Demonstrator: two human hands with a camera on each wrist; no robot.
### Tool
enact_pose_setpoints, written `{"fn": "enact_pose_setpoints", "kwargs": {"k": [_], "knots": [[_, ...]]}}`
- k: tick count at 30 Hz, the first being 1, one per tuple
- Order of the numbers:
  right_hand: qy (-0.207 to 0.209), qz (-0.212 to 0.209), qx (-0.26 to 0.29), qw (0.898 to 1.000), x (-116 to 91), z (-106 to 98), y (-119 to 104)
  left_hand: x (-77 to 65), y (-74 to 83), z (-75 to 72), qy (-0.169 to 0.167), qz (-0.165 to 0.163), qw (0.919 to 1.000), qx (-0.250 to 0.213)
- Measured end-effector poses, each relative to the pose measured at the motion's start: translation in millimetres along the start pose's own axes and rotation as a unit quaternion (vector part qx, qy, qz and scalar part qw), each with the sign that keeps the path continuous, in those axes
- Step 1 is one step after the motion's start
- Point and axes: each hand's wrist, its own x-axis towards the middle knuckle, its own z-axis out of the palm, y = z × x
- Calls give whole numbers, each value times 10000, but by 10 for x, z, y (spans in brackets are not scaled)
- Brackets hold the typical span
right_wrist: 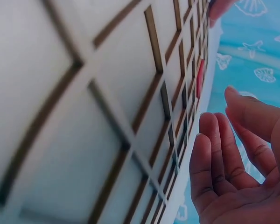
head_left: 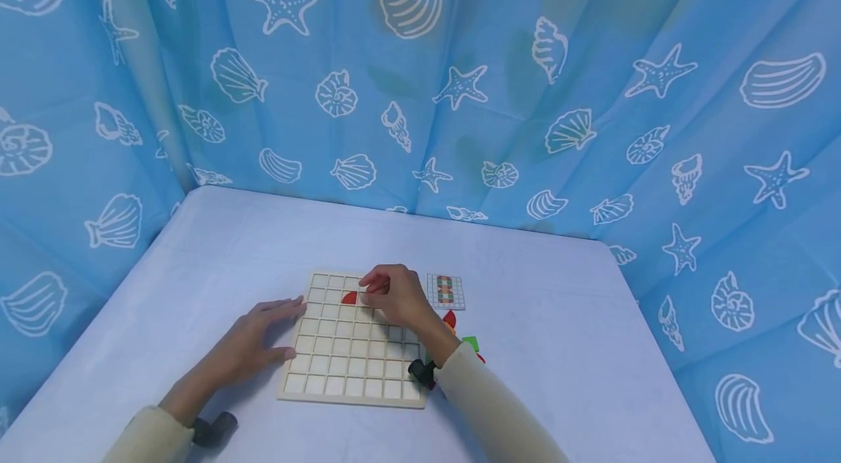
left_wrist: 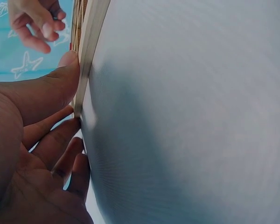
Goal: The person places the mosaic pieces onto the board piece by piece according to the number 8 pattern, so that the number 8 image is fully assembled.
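- Cream-coloured sleeves (head_left: 493,401) reach in from the near side, with black cylindrical devices (head_left: 213,430) at the wrists.
- Between them, a pale, square, wood-like board (head_left: 317,383) lies flat on a white-covered table (head_left: 591,346), its surface split into whitish cells by raised ridges.
- One glossy red piece, shaped like a quarter circle (head_left: 350,298), sits on the board near its far edge, curved side up and to the left.
- The right hand (head_left: 396,295) hovers just right of that red piece, fingers loosely bent, a narrow gap between thumb and fingertips; nothing shows between them.
- The left hand (head_left: 256,342) has its fingers extended and spread from the thumb, touching the board's left side.
- Beyond the right forearm lie a small white card with a printed grid and coloured pattern (head_left: 446,292), a red loose piece (head_left: 450,318) and a green loose piece (head_left: 470,342), none visible from either wrist.
- The left wrist view alone shows the thumb pressed against the board's side edge; the right wrist view shows the ridges' brown sides.
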Motion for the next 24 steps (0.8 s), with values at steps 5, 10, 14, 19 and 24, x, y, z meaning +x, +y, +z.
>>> {"fn": "enact_pose_setpoints", "kwargs": {"k": [5,10,14,19,24], "knots": [[87,86,132,9998,-111,-122,53,-7,-4,-7,35,46,10000,-9],[280,207,58,9994,-230,-260,152,-9,-10,-9,40,75,10000,-51],[424,359,18,9985,-334,-381,239,-13,-9,-7,-3,8,10000,-78],[602,638,-25,9961,-470,-528,333,-12,-5,-9,-44,-59,9999,-107],[764,875,-167,9931,-595,-628,430,-6,-9,-10,-54,-65,9999,-84]]}}
